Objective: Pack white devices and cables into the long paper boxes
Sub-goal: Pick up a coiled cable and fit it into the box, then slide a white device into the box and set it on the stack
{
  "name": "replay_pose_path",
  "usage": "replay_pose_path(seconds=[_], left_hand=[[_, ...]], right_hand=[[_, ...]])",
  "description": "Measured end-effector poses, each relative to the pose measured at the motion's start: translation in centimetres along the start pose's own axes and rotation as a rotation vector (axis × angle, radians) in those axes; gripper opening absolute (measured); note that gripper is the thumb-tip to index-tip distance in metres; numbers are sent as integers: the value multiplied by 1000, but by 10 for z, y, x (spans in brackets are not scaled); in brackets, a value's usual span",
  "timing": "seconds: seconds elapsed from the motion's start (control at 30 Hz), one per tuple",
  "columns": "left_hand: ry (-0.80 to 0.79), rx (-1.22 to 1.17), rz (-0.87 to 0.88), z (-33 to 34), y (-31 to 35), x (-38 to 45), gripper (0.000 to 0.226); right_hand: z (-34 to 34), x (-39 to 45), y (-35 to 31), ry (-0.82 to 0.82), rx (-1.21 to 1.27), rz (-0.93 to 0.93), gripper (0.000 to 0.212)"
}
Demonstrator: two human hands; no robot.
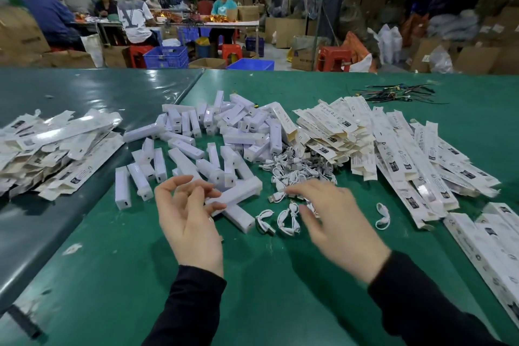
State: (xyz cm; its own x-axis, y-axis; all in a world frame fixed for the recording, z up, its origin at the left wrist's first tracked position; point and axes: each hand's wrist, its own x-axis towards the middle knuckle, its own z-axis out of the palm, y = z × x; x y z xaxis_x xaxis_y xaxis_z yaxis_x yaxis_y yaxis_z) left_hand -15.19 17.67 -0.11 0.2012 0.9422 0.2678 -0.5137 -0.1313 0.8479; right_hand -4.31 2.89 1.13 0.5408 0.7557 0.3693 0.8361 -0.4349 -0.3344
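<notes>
The left hand [191, 222] is raised palm-up near the white devices [196, 143], its fingers loosely spread, with nothing held. The right hand [334, 219] is blurred; its fingers are extended over the cables [297, 168], and grip cannot be told. Long paper boxes [407, 154] are piled right, more far left, on the green table [252, 275].

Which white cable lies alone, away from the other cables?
The looped cable on bare green mat right of the right hand; the others lie bunched together.
</notes>
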Motion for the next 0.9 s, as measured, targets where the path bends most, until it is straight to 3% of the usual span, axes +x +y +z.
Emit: replay_pose_path(seconds=[0.13,0.27,0.37,0.57,0.7,0.9], left_hand=[[49,-11,18,-1,2,3,28],[56,-12,11,-1,2,3,28],[64,-21,5,-2,2,5,27],[77,-24,-5,-5,1,9,28],[-18,30,49,-2,-2,0,27],[-218,176,136,8,-9,-21,25]], right_hand=[[33,47,-13,-121,-93,-128,61],[54,68,-13,-238,-253,-254,47],[58,64,-6,-204,-338,-255,38],[32,29,32,9,42,94,49],[12,5,67,126,114,316,42],[5,-4,83,-9,55,285,29]])
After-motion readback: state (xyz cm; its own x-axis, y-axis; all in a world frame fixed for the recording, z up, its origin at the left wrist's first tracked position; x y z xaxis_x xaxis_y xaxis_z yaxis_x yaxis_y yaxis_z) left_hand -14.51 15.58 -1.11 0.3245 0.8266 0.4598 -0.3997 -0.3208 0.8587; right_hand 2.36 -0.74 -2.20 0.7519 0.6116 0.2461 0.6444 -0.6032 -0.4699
